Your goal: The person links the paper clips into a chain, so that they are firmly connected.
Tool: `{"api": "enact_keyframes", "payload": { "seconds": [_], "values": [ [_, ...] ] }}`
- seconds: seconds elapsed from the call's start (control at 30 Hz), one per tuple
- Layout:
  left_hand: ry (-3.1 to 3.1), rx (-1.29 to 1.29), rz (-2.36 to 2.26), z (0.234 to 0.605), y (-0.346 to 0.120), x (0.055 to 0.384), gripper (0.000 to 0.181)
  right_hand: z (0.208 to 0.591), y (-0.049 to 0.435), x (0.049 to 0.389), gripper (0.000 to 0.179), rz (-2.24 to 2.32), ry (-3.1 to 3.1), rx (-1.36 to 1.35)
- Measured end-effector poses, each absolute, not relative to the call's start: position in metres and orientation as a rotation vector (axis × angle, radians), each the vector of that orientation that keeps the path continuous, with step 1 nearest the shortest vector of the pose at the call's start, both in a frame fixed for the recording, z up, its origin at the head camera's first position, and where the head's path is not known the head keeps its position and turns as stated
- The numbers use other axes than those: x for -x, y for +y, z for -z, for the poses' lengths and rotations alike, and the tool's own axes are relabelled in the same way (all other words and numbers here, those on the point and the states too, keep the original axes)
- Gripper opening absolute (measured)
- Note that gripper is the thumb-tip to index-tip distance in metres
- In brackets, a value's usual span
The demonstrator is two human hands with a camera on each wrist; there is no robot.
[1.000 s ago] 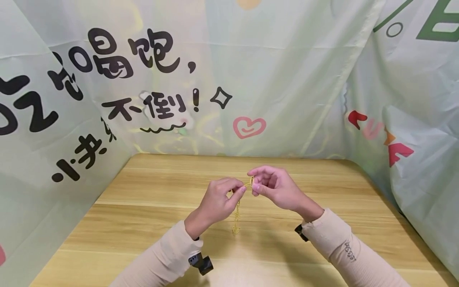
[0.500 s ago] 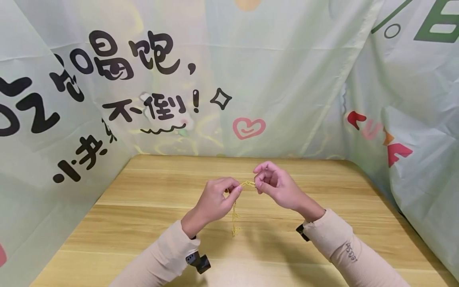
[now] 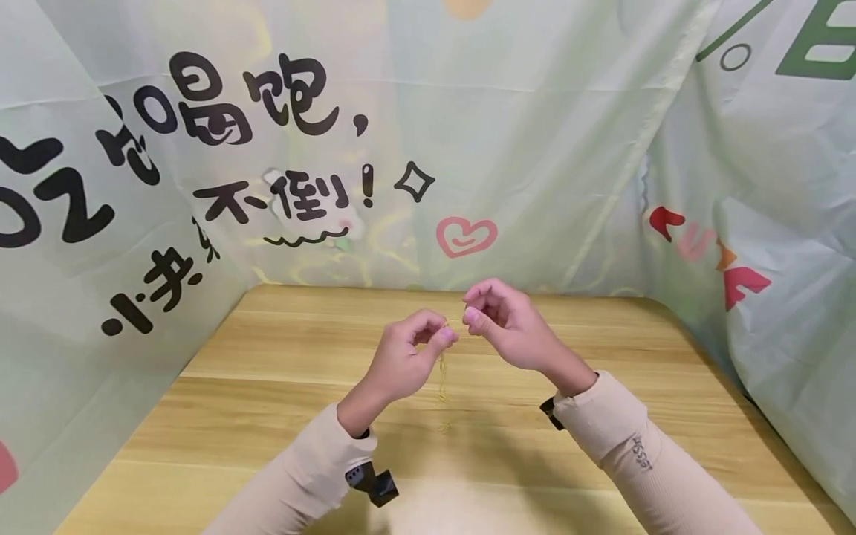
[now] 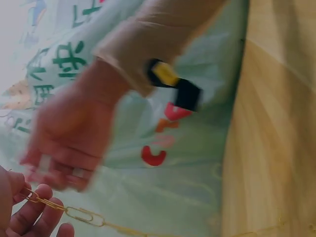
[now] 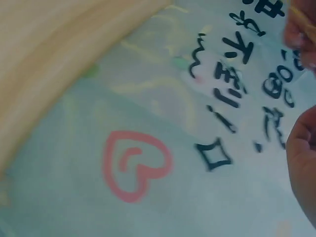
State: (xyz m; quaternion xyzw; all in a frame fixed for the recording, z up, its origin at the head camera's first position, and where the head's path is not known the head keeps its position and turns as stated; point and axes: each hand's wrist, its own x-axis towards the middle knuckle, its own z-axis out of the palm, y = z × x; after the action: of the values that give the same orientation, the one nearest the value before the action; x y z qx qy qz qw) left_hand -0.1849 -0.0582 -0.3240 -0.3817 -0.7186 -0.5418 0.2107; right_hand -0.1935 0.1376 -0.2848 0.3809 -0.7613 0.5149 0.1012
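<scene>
A chain of yellow paper clips (image 3: 442, 375) hangs over the table from my left hand (image 3: 408, 355). The left thumb and index finger pinch its upper end. In the left wrist view, linked paper clips (image 4: 84, 215) trail away from those fingers. Close by, slightly higher and to the right, my right hand (image 3: 511, 327) is raised with loosely bent fingers. A narrow gap parts the two hands, and I see nothing in the right one. Only part of the right hand (image 5: 303, 158) enters the right wrist view, where the left fingers (image 5: 298, 42) appear blurred.
The wooden table (image 3: 281, 416) spreads beneath both hands. Printed cloth (image 3: 535, 148) with dark lettering and a pink heart surrounds it at the back and sides. Each wrist carries a small black camera (image 3: 374, 484).
Earlier the right hand pinched a paper clip and drew the chain taut; now it has let go and moved up. The left hand has risen slightly, still pinching the chain.
</scene>
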Motion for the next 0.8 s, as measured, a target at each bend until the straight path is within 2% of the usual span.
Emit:
{"api": "enact_keyframes", "payload": {
  "seconds": [0.13, 0.33, 0.47, 0.53, 0.67, 0.8],
  "values": [
    [-1.969, 1.017, 1.623, 0.316, -0.065, 0.18, 0.009, 0.311, 0.135, 0.21, 0.004, -1.454, -2.45, -1.006],
    [-1.953, 1.012, 1.651, 0.309, -0.07, 0.172, 0.012, 0.373, 0.121, 0.229, 0.008, -0.855, -2.896, -1.144],
    [-1.934, 1.013, 1.664, 0.307, -0.073, 0.171, 0.012, 0.404, 0.107, 0.231, 0.011, -0.635, -3.022, -1.119],
    [-1.926, 1.016, 1.668, 0.307, -0.073, 0.17, 0.012, 0.414, 0.102, 0.233, 0.015, -0.573, -3.035, -1.099],
    [-1.925, 1.009, 1.676, 0.306, -0.075, 0.17, 0.011, 0.422, 0.097, 0.234, 0.035, -0.442, -3.04, -1.118],
    [-1.921, 1.009, 1.665, 0.306, -0.076, 0.17, 0.011, 0.421, 0.092, 0.233, 0.038, -0.36, -3.079, -1.119]
  ]
}}
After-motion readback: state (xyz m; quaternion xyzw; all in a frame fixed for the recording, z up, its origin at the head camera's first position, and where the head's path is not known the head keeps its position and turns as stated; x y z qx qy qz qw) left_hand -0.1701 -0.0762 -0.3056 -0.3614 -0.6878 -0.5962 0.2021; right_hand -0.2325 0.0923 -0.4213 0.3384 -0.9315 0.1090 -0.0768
